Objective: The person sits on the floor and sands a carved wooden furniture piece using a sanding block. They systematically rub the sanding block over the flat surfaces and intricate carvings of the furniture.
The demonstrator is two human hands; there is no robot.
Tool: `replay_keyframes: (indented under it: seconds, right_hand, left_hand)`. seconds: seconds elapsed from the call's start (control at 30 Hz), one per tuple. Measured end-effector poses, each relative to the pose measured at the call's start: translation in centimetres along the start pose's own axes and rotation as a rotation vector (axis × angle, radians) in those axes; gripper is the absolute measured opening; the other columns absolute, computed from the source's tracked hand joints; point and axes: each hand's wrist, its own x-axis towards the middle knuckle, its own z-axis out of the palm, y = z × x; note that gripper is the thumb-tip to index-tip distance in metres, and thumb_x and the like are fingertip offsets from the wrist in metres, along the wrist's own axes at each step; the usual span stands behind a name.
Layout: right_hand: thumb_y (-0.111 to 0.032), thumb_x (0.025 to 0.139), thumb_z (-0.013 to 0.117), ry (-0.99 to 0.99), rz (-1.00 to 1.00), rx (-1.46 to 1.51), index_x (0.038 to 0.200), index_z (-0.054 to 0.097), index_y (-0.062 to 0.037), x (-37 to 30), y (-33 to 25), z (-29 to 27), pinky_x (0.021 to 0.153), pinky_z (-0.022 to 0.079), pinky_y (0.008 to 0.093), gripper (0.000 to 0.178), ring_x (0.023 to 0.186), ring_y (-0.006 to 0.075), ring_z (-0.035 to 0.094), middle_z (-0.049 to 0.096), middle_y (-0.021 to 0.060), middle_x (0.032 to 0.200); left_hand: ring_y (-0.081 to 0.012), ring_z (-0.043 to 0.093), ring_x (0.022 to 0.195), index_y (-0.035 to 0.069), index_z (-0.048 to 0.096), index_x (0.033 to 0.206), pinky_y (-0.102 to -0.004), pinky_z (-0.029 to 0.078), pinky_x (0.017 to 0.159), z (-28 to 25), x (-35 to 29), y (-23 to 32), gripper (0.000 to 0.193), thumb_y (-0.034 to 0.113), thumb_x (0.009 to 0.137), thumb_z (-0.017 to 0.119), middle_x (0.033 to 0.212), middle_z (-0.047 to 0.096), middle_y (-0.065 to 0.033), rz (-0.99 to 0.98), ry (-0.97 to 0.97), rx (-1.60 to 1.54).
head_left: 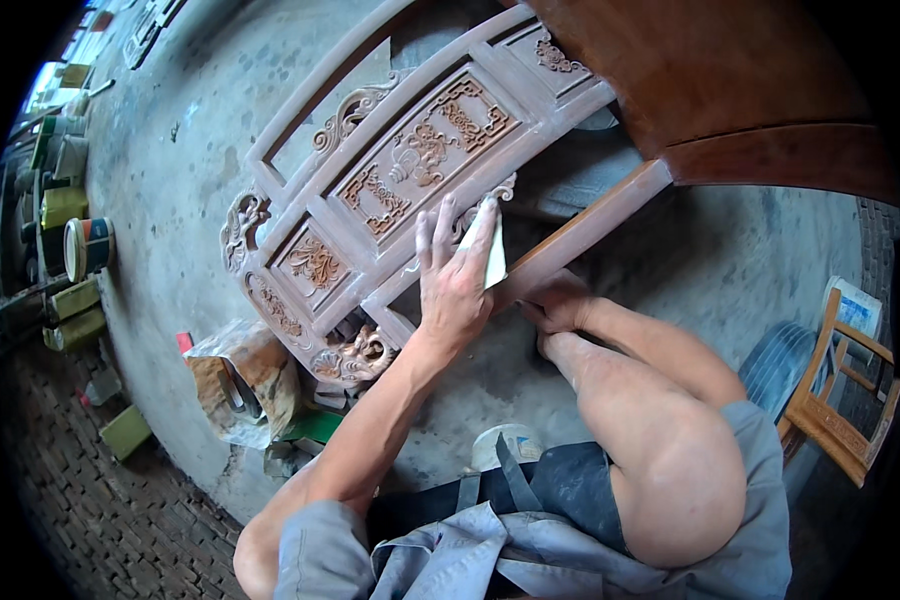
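A carved wooden furniture panel (420, 165), dusty pale over reddish-brown relief, lies tilted in front of me. My left hand (455, 285) reaches over its lower frame, fingers long and whitened with dust. Between those fingers and the wood is a folded piece of pale sandpaper (495, 262), sticking out on the hand's right. My right hand (558, 300) is curled at the underside of the plain wooden rail (600, 222) nearest me. Its fingertips are partly hidden by the rail and my shin.
Dark polished wood (730, 80) rises at the upper right. A stained bag (240, 385) stands left of the panel, and a white tub (507, 445) sits between my legs. A small wooden chair (840, 400) is at the right; buckets (88, 248) line the left.
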Motion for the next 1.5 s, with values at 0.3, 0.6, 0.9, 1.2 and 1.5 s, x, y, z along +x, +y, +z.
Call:
replay_keyframes:
  seconds: [0.3, 0.6, 0.9, 1.2, 1.5]
  right_hand:
    - [-0.019, 0.088, 0.068, -0.031, 0.051, -0.007, 0.105, 0.071, -0.0099, -0.7, 0.6, 0.7, 0.081, 0.058, 0.0496, 0.020, 0.092, 0.0379, 0.071, 0.073, 0.0151, 0.098]
    - [-0.018, 0.085, 0.068, 0.029, 0.018, 0.018, 0.102, 0.070, -0.0094, 0.0, -0.2, -0.5, 0.080, 0.058, 0.0496, 0.019, 0.090, 0.0385, 0.071, 0.073, 0.0140, 0.097]
    - [-0.022, 0.088, 0.067, -0.015, 0.022, 0.004, 0.093, 0.068, -0.0094, -0.3, 0.3, -0.2, 0.076, 0.056, 0.0504, 0.013, 0.085, 0.0382, 0.069, 0.070, 0.0153, 0.090]
    - [-0.024, 0.090, 0.067, 0.043, -0.015, 0.032, 0.085, 0.063, -0.0092, 0.4, 0.0, 0.2, 0.074, 0.054, 0.0515, 0.016, 0.082, 0.0390, 0.068, 0.067, 0.0152, 0.084]
    - [-0.025, 0.090, 0.067, 0.021, 0.004, -0.029, 0.080, 0.062, -0.0094, -0.1, 0.2, 1.0, 0.073, 0.055, 0.0513, 0.019, 0.081, 0.0390, 0.068, 0.067, 0.0152, 0.083]
  left_hand:
    - [-0.0410, 0.036, 0.154, 0.010, 0.049, 0.159, -0.0627, 0.016, 0.129, -1.1, 0.3, -2.6, 0.075, 0.003, 0.085, 0.060, 0.136, 0.070, -0.0149, 0.123, -0.073, 0.083]
    - [-0.0377, 0.039, 0.153, 0.011, 0.045, 0.161, -0.0615, 0.017, 0.130, -1.8, 2.8, -2.6, 0.079, 0.003, 0.084, 0.059, 0.107, 0.075, -0.0159, 0.240, -0.127, 0.126]
    - [-0.0372, 0.036, 0.156, 0.013, 0.047, 0.160, -0.0588, 0.014, 0.131, -2.9, 1.4, -5.0, 0.078, 0.006, 0.084, 0.061, 0.133, 0.072, -0.0116, 0.241, -0.166, 0.062]
    - [-0.0362, 0.037, 0.156, 0.012, 0.050, 0.159, -0.0609, 0.014, 0.131, -3.0, -0.2, -4.5, 0.080, 0.002, 0.080, 0.064, 0.142, 0.068, -0.0102, 0.149, -0.224, 0.120]
    - [-0.0357, 0.037, 0.156, 0.008, 0.043, 0.162, -0.0631, 0.016, 0.130, -3.1, 1.0, -3.8, 0.087, 0.002, 0.078, 0.065, 0.133, 0.070, -0.0148, 0.168, -0.258, 0.156]
